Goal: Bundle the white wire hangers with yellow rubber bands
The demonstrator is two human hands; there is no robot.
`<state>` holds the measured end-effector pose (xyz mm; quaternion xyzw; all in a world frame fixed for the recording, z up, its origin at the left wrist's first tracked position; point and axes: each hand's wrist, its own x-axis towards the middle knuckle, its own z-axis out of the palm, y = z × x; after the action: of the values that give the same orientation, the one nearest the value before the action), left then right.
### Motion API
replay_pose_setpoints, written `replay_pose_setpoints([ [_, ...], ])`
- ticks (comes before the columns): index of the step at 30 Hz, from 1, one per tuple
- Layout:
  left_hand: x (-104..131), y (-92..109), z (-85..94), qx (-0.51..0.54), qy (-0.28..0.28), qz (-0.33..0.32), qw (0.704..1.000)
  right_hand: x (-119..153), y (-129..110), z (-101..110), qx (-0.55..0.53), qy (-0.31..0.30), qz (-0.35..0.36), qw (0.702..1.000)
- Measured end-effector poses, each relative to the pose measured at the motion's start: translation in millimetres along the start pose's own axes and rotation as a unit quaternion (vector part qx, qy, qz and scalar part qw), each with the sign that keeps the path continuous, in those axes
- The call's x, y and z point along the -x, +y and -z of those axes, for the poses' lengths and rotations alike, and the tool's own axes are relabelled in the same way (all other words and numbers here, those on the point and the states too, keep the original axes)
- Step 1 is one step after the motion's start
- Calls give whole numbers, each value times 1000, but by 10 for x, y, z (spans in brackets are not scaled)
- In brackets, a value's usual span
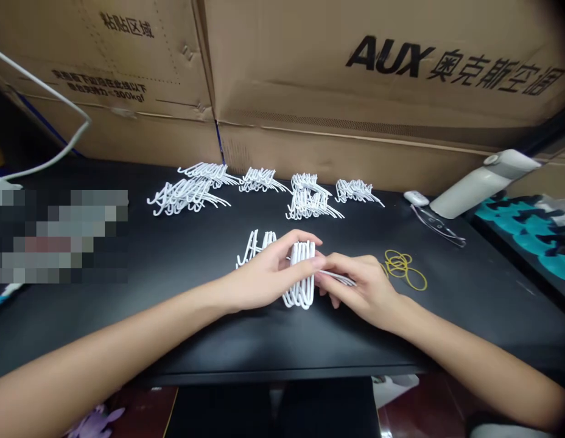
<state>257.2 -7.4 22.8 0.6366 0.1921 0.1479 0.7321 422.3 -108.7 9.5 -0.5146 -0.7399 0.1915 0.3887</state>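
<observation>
My left hand (268,274) is wrapped round a bundle of white wire hooks (302,292), thumb across the front and fingers behind. The bent ends stand side by side, above the table. From the right, my right hand (364,286) pinches at the thin straight ends (340,278) that stick out of the bundle; its fingertips hide part of them. Just behind my left hand lie more white hooks (251,248), partly covered by it. Several yellow rubber bands (399,263) lie on the table beside my right hand.
Several bundles of white hooks (186,194) lie in rows on the black table (195,340). Cardboard boxes (355,109) stand along the back. At the right are a white bottle (474,185), glasses (438,226) and a small white case (416,198). A white cable (58,100) hangs at left.
</observation>
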Motion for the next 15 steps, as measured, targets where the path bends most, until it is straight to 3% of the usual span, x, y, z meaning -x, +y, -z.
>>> replay_pose_setpoints([
  [5, 34, 52, -1, 71, -31, 37, 996, -16, 51, 47, 46, 54, 59, 996],
  [8, 58, 66, -38, 114, -27, 40, 992, -31, 66, 68, 52, 78, 58, 994],
  [11, 72, 62, -57, 132, -61, 4, 989, -36, 76, 84, 32, 108, 22, 993],
  [15, 79, 32, -41, 53, -90, -66, 992, -17, 75, 93, 22, 121, -2, 992],
])
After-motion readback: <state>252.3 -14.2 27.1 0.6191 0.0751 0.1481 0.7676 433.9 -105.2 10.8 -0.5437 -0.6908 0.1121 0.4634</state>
